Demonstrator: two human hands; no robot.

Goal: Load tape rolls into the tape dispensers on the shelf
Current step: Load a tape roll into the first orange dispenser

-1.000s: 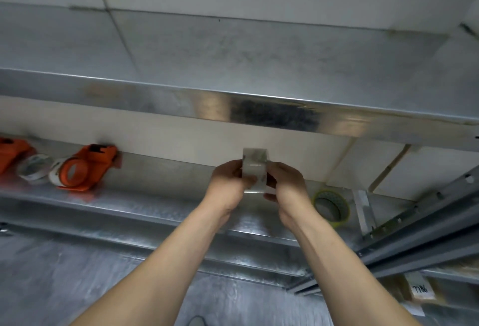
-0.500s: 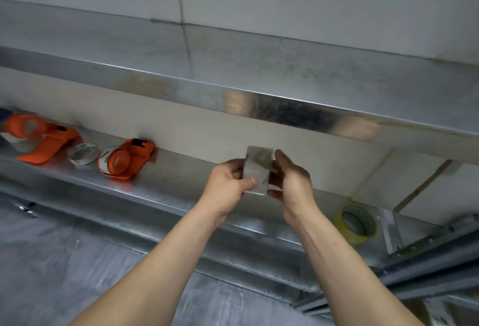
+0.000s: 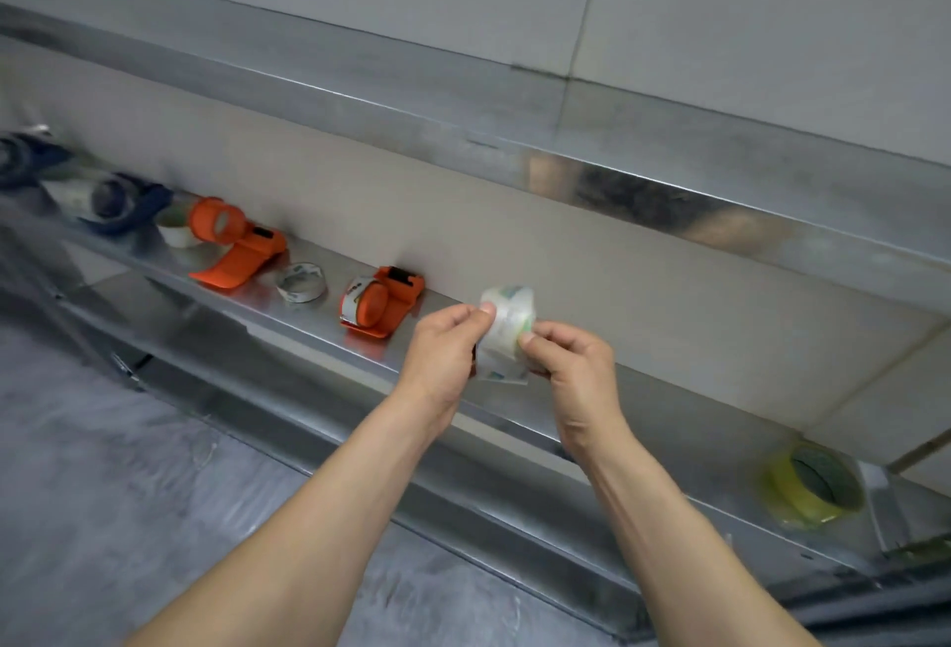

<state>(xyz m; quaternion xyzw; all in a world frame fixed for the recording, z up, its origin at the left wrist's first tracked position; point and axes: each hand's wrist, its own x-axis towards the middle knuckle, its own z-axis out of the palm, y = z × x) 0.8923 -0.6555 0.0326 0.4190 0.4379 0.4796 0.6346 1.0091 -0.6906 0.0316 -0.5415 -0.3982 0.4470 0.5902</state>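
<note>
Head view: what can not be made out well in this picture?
Clear tape roll: head view; the left hand and right hand hide its core and lower part; its print is blurred.
Blue tape dispensers: head view; motion blur, the farthest cut by the left edge; loaded or not, unclear.
Yellow tape roll: head view; blurred.

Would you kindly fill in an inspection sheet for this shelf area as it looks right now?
Surface: metal shelf, shiny, set against a pale wall.
Job's things: clear tape roll held above the shelf; near orange dispenser carries a roll; far orange dispenser; blue dispenser beyond, blurred.
Clutter: loose white roll between the orange dispensers; yellow roll far right.
Grippers: left hand and right hand both pinch the clear tape roll.
Cables: nothing seen.
Surroundings: upper shelf overhead; grey floor below.
</note>
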